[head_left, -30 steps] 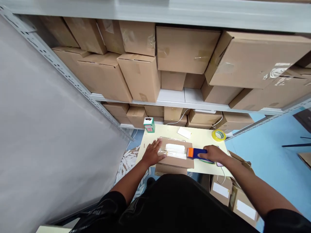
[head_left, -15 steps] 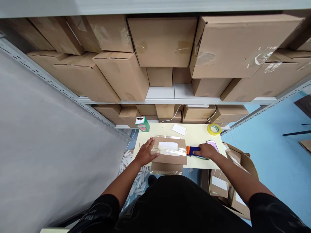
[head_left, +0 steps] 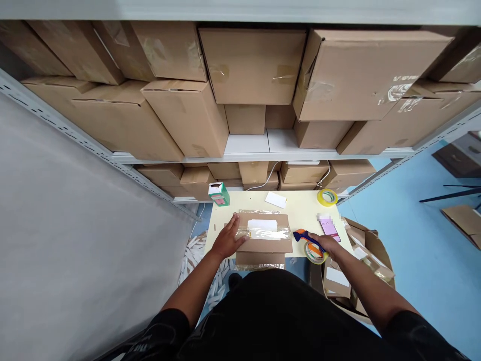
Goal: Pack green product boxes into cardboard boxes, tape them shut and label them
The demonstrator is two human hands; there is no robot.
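Observation:
A flat cardboard box (head_left: 265, 244) lies on the pale table (head_left: 300, 210), with clear tape across its middle over a white label (head_left: 262, 225). My left hand (head_left: 228, 239) rests on the box's left edge, fingers stretched and spread. In my right hand (head_left: 326, 243) is a blue and orange tape dispenser (head_left: 308, 238) with a yellow-rimmed roll in it. The dispenser is tilted, just right of the box and apart from it. An open flap (head_left: 259, 259) sticks out at the box's near side.
A phone (head_left: 329, 228), a tape roll (head_left: 327, 197), a white card (head_left: 275, 199) and a green carton (head_left: 219, 193) lie around the table. Shelves of cardboard boxes (head_left: 251, 65) rise behind. A large carton of parcels (head_left: 376, 245) stands right; paper scraps (head_left: 191, 260) lie left.
My right hand has drawn the tape dispenser slightly right and turned it away from the box's right edge, so its roll now shows. My left hand stays on the box.

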